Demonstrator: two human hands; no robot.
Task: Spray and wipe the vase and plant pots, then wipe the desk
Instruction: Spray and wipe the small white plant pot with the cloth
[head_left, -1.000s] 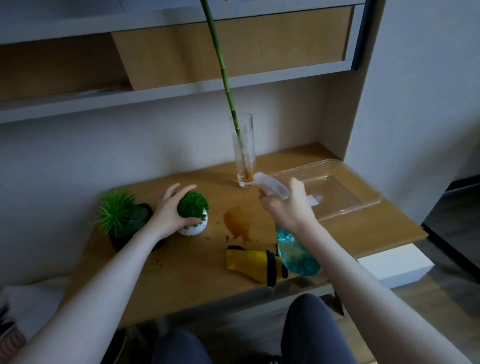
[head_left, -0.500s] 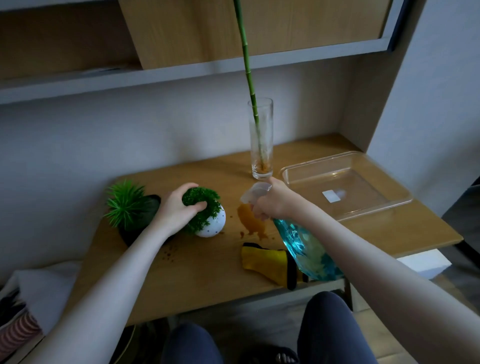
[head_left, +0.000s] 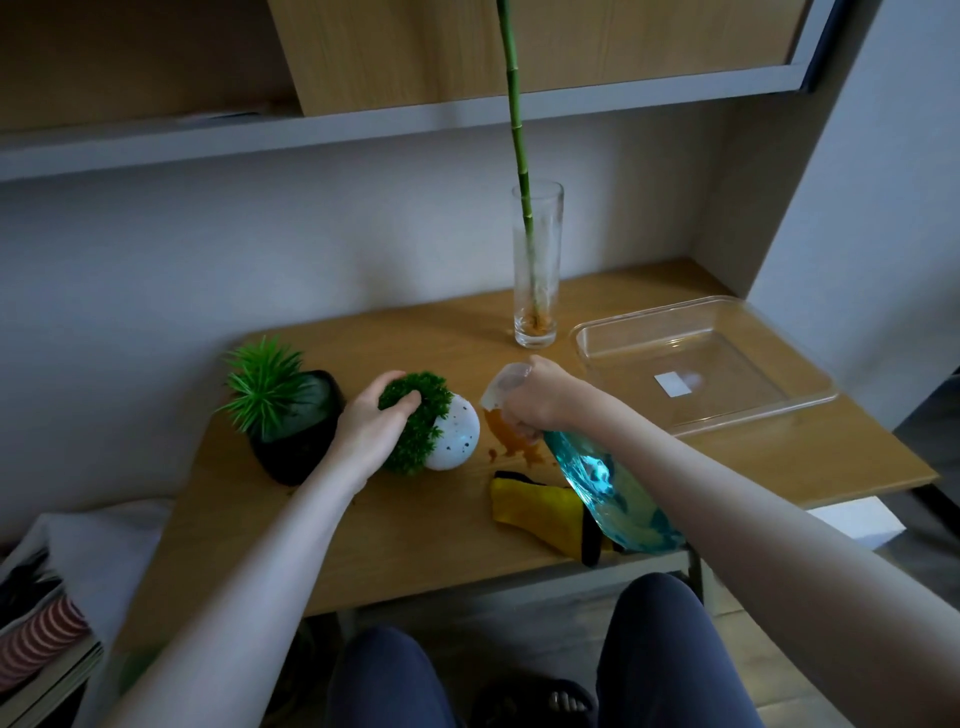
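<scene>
The left hand (head_left: 370, 427) is gripping the green top of the white pot (head_left: 454, 434), tilting it on the desk (head_left: 415, 525) beside the black pot (head_left: 298, 431). The right hand (head_left: 537, 397) is squeezing the spray bottle (head_left: 608, 488), its nozzle pointing at the white pot. A yellow cloth (head_left: 540, 512) is lying under the bottle. The glass vase (head_left: 536, 270) is standing behind, next to 1 clear tray (head_left: 727, 410).
</scene>
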